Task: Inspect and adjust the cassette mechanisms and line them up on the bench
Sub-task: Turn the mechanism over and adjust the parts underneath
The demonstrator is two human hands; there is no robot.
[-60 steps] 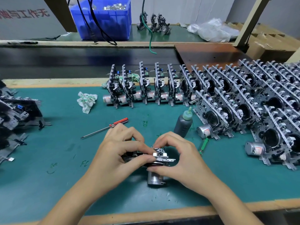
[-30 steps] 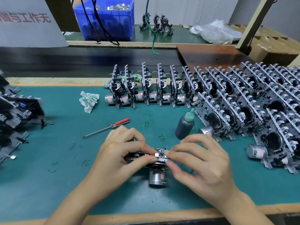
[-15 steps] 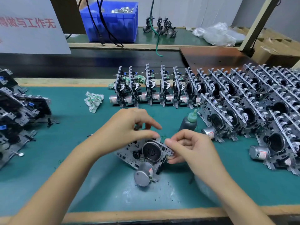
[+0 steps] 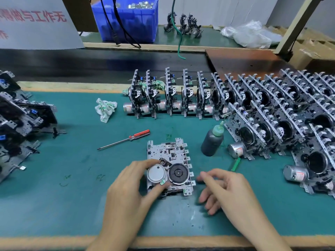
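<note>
Metal cassette mechanism (image 4: pixel 169 158) lies flat on the counter (image 4: pixel 72 178); left hand (image 4: pixel 130 185) grips its motor (image 4: pixel 156 175), right hand (image 4: pixel 224 189) hovers beside it, fingers relaxed, grasping nothing.

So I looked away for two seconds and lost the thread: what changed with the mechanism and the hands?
The cassette mechanism, earlier pinched on edge between both hands, has been turned over and now lies flat on the mat, motor and flywheel up. The right hand has let go and hovers beside it; the left hand still grips its motor end. The screwdriver, bottle and standing rows stayed put.
</note>
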